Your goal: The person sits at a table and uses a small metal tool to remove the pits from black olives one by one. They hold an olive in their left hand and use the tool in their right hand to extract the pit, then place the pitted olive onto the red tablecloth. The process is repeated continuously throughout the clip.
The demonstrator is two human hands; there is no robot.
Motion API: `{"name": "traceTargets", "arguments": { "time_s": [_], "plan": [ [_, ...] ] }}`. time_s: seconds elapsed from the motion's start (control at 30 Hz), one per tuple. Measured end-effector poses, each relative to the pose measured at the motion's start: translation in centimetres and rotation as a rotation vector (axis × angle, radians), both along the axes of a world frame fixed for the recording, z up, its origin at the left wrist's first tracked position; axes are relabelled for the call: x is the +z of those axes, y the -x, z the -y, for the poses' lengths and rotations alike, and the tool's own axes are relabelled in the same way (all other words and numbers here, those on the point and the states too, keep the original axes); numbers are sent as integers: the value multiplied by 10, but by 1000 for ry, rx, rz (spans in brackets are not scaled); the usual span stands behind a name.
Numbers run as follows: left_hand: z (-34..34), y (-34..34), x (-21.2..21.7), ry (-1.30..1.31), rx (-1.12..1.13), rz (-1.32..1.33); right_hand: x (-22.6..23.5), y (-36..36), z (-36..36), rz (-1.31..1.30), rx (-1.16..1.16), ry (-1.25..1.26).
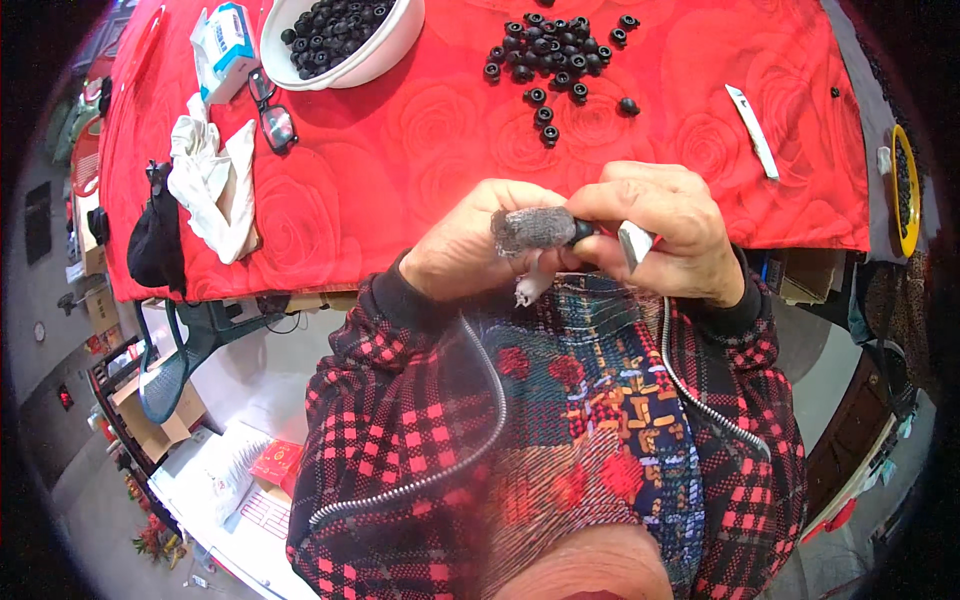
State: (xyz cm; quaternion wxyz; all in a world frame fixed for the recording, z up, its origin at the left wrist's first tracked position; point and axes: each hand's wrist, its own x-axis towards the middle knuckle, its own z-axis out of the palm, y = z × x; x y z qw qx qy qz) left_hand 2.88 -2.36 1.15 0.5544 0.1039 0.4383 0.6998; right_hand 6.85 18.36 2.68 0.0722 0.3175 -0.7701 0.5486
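Note:
Both hands meet just above the table's near edge. My left hand (455,243) is closed, with a grey, worn-looking wrapping (533,230) that appears to cover a finger. The tip of that wrapping touches a small black round part (581,232), partly hidden by fingers. My right hand (675,225) is closed, its fingers pinching at the same part. A flat, pale strip-like tool (634,245) with an angled end also sticks out of my right hand. Below the left fingers hangs a whitish, frayed bit (528,291); I cannot make out what it belongs to.
Several loose black parts (560,50) lie on the red rose-patterned tablecloth (430,130). A white bowl (390,55) of them stands at the back left, near a box (224,50), glasses (277,125), white cloth (228,190) and black cloth (155,235). A white strip (753,133) lies right; beyond is a yellow-rimmed tray (908,235).

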Motion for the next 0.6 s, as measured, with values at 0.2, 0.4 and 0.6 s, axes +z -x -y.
{"name": "traceTargets", "arguments": {
  "time_s": [0.2, 0.4, 0.6],
  "plan": [
    [-13, -8, 3, -95, 236, 152, 3, -7, 3, -144, -207, -81],
    [-7, -9, 6, -90, 333, 53, 9, -14, 5, -88, -285, -56],
    [-11, -10, 6, -111, 335, 80, 7, -18, 1, 429, -242, 185]
  ]
}}
